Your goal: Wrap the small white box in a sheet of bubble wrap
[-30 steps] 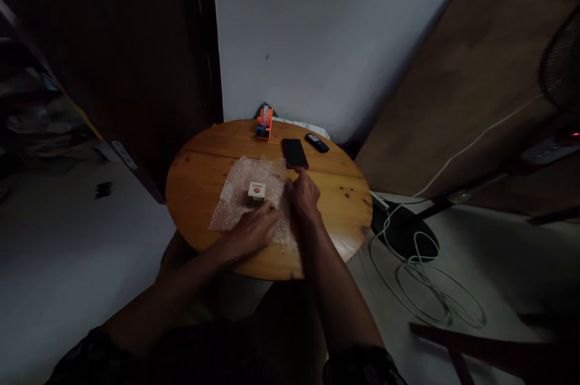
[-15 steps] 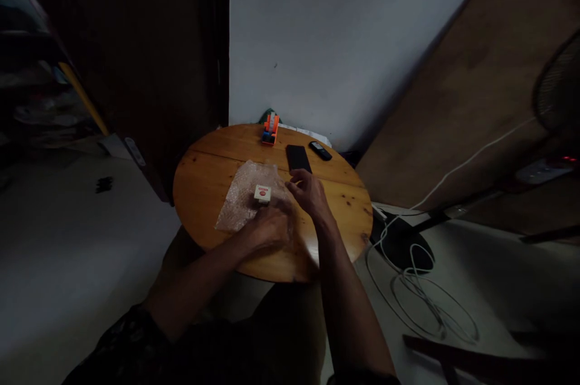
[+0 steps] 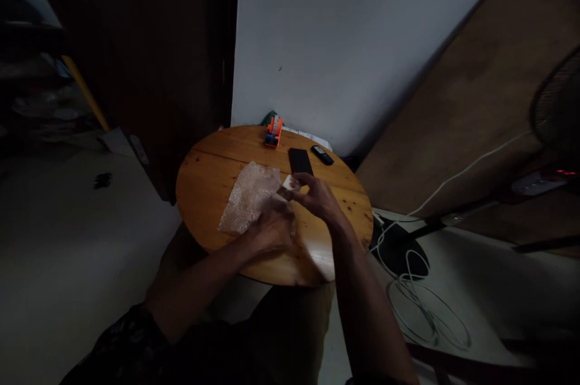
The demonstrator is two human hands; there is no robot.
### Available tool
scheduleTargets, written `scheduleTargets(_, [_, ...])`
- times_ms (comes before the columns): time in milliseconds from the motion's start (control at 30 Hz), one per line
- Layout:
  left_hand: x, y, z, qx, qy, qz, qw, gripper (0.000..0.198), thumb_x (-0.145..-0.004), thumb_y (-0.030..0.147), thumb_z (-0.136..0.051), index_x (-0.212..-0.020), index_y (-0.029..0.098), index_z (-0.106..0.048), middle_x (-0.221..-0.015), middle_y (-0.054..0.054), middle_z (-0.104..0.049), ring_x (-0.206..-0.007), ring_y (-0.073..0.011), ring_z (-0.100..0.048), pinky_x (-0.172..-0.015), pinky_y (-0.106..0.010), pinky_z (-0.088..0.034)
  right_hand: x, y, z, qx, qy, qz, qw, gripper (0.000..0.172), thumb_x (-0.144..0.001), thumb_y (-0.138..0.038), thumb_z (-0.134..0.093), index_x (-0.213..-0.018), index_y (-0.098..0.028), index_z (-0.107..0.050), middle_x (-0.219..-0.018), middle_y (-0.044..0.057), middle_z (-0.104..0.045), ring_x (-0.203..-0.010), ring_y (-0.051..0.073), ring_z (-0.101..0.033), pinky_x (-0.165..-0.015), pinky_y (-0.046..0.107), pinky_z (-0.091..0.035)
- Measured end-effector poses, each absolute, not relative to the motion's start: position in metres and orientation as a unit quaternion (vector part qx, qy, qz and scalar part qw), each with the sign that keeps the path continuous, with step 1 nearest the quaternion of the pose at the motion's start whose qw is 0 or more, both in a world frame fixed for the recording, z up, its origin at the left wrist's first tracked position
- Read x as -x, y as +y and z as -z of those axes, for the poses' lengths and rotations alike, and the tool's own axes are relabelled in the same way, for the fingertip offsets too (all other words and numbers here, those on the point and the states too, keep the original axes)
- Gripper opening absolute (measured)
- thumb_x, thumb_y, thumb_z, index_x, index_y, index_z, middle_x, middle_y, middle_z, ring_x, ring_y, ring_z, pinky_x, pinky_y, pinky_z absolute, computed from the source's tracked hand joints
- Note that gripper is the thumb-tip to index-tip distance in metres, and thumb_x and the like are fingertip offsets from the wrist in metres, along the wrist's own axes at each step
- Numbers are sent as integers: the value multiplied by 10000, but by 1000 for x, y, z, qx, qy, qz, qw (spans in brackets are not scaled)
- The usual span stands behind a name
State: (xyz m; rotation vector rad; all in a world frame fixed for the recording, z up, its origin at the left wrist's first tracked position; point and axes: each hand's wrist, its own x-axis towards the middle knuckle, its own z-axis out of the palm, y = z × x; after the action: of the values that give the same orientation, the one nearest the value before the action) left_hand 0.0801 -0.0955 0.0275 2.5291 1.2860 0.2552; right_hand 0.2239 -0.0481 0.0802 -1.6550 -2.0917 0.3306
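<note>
Pinched between the thumb and fingers of my right hand (image 3: 319,196) is a small white box (image 3: 289,185) with a red mark, held tilted above the table. My left hand (image 3: 274,225) is just below and left of the box, over the right part of a sheet of bubble wrap (image 3: 247,197). Its fingers curl downward and are blurred, so their grip is hidden. The bubble wrap lies spread on the round wooden table (image 3: 206,170), and a crumpled bit of it shows beside my left hand.
Toward the back of the table are an orange tape dispenser (image 3: 273,132), a flat black rectangular object (image 3: 300,161) and a black mobile phone (image 3: 322,155). A white wall rises behind. Coiled white cable (image 3: 414,294) lies on the floor at right near a fan (image 3: 559,95).
My right hand has closed on the small box, which has shifted right and tilted. Earlier it stood in front of my left hand. The view has shifted slightly.
</note>
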Motion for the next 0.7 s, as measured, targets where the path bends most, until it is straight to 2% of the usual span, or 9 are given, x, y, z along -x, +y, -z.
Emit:
scheduleTargets(100, [-77, -100, -31, -876, 450, -79, 156, 378, -877, 265, -478, -1213, 141, -600, -1248, -175, -628, -1002, -312, -685, -841, -427, -553, -265, -51, -72, 656, -713, -72, 237, 427, -785, -332, -726, -1190, -204, -685, -1116, 82, -746, -982, 247, -686, -829, 337, -499])
scheduleTargets(233, [-76, -102, -34, -873, 459, -48, 155, 376, -872, 281, -466, -1204, 164, -600, -1278, -171, -582, -1000, -318, -692, -826, -446, -564, -297, -56, -50, 686, -707, -37, 166, 343, -800, -280, -681, -1125, -171, -698, -1059, 125, -743, -962, 280, -685, -851, 386, -506])
scheduleTargets(367, [-77, -100, -32, -874, 459, -53, 151, 369, -889, 280, -448, -1212, 175, -594, -1287, -152, -578, -1013, -298, -687, -841, -425, -560, -278, -63, -43, 651, -712, 27, 261, 368, -847, -262, -601, -1193, -164, -677, -1236, 163, -682, -1111, 303, -643, -943, 431, -494])
scheduleTargets(433, [-78, -98, -29, -874, 459, -58, 150, 379, -898, 287, -453, -1227, 159, -592, -1303, -160, -584, -1029, -293, -677, -839, -401, -558, -252, -67, -47, 601, -745, -34, 289, 337, -891, -250, -547, -1187, -167, -684, -1177, 139, -712, -1068, 256, -663, -941, 382, -503])
scheduleTargets(500, [-80, -96, -27, -873, 461, -51, 149, 388, -880, 275, -489, -1217, 119, -603, -1272, -186, -613, -1051, -303, -665, -853, -388, -551, -225, -65, -51, 520, -803, -139, 256, 326, -933, -217, -490, -1186, -172, -690, -1130, 108, -738, -1015, 203, -683, -911, 318, -511])
scheduleTargets(567, [-82, -95, -27, -873, 462, -41, 148, 390, -844, 261, -537, -1185, 91, -622, -1205, -206, -650, -1071, -327, -654, -883, -397, -541, -205, -58, -52, 459, -847, -188, 191, 335, -933, -176, -483, -1194, -183, -693, -1181, 93, -732, -1039, 186, -680, -911, 285, -503])
scheduleTargets(633, [-82, -96, -28, -873, 463, -37, 148, 364, -845, 266, -534, -1154, 108, -642, -1145, -194, -676, -1046, -334, -665, -878, -414, -543, -199, -46, -47, 487, -849, -159, 133, 336, -920, -130, -475, -1163, -167, -704, -1194, 109, -728, -1050, 193, -676, -918, 272, -489])
scheduleTargets(700, [-81, -98, -29, -872, 464, -46, 148, 360, -877, 287, -482, -1171, 154, -643, -1182, -171, -666, -999, -322, -687, -851, -430, -554, -203, -34, -40, 557, -820, -106, 83, 319, -924, -117, -458, -1118, -139, -710, -1161, 136, -731, -1042, 210, -673, -909, 274, -473])
